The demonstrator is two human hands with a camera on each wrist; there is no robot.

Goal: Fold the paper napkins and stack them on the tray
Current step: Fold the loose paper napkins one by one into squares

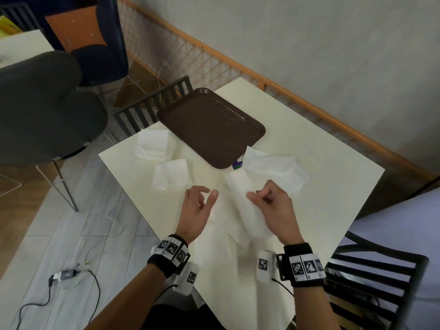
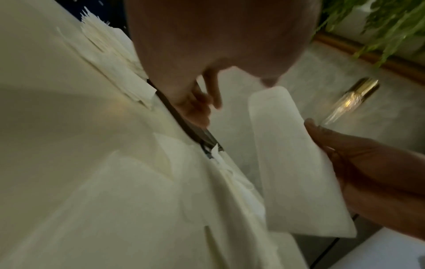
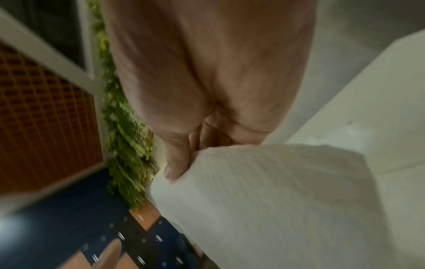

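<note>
A brown tray lies bare at the far side of the cream table. My right hand pinches a white folded napkin by its edge and holds it up over the table's near middle; in the right wrist view the thumb presses on this napkin. Just left of it, my left hand hovers with loosely curled fingers and holds nothing. The left wrist view shows the held napkin hanging from the right hand. A neat napkin stack sits left of the tray.
A single napkin lies near the stack, and loose unfolded napkins lie right of the tray's near corner. A grey chair stands at the left, black slatted chairs behind the tray and at the right. Cables lie on the floor.
</note>
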